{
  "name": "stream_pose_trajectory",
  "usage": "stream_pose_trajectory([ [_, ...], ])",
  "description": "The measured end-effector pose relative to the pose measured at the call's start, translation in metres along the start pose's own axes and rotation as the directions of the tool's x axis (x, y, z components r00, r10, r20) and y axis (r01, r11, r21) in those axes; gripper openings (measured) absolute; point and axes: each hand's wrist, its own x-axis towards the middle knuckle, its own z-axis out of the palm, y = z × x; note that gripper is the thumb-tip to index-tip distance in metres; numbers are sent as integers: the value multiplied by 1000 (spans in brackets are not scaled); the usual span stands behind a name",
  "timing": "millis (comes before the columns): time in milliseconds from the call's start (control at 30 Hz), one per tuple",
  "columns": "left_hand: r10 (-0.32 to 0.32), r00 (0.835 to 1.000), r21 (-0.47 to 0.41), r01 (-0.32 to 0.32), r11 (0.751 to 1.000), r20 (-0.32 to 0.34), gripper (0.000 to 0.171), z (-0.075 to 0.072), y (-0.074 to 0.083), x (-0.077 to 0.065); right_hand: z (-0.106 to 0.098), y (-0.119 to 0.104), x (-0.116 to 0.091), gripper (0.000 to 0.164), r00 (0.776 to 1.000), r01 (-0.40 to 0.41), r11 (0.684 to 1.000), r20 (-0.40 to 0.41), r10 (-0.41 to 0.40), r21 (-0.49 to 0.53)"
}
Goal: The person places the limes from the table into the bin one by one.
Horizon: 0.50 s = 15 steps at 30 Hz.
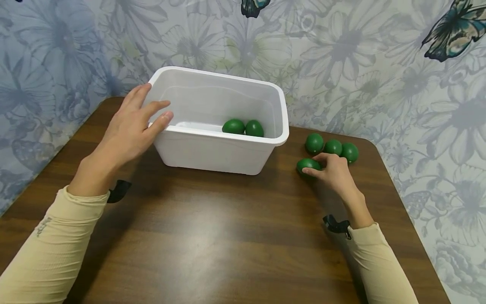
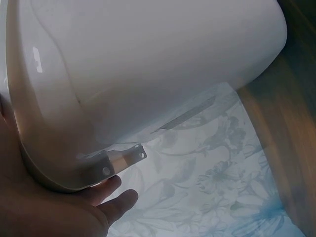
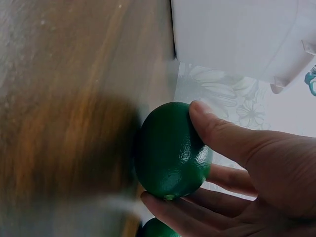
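Observation:
A white plastic bin stands near the wall, with two green limes inside, one of them a lime lying on its side. My left hand rests at the bin's left end, fingers spread and mostly straight at the rim. In the left wrist view, fingertips show just past the rim. To the right of the bin, my right hand pinches a glossy lime between thumb and fingers, low over the tabletop. Just behind that hand sit three more limes, the leftmost lime slightly apart from the others.
The brown wooden table has rounded far corners and ends at the flowered wall. Black straps, such as the right wrist strap, are on both wrists. The bin's front wall rises between the bare tabletop and the limes inside.

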Motion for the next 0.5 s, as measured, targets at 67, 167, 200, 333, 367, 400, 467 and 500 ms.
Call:
stream_pose_trajectory([
  [67, 1, 1000, -2, -1, 1000, -1, 63, 0, 0, 0, 1, 0, 0, 52, 1000, -6, 1000, 14, 6, 0],
  [167, -1, 1000, -7, 1, 1000, -1, 63, 0, 0, 0, 2, 2, -1, 53, 1000, -10, 1000, 16, 10, 8],
  [200, -1, 1000, -8, 1, 1000, 1, 63, 1, 0, 0, 2, 2, -1, 52, 1000, -10, 1000, 15, 9, 12],
  [333, 3, 1000, -5, -3, 1000, 8, 64, 0, 1, -1, 0, 3, -2, 51, 1000, 5, 1000, -7, -5, 21],
  [367, 6, 1000, -4, -6, 1000, 7, 64, 0, 1, -2, 0, 2, -2, 51, 1000, 12, 1000, -16, -11, 23],
  [400, 8, 1000, -3, -8, 1000, 5, 64, 0, 1, -2, -1, 0, -2, 52, 1000, 17, 1000, -27, -16, 26],
  [467, 9, 1000, -1, -9, 1000, -1, 64, -2, 1, -4, -2, -3, 0, 54, 998, 34, 999, -62, -32, 33],
  [500, 9, 1000, -1, -9, 1000, -4, 63, -3, 1, -4, -3, -6, 1, 55, 996, 40, 998, -84, -37, 39],
])
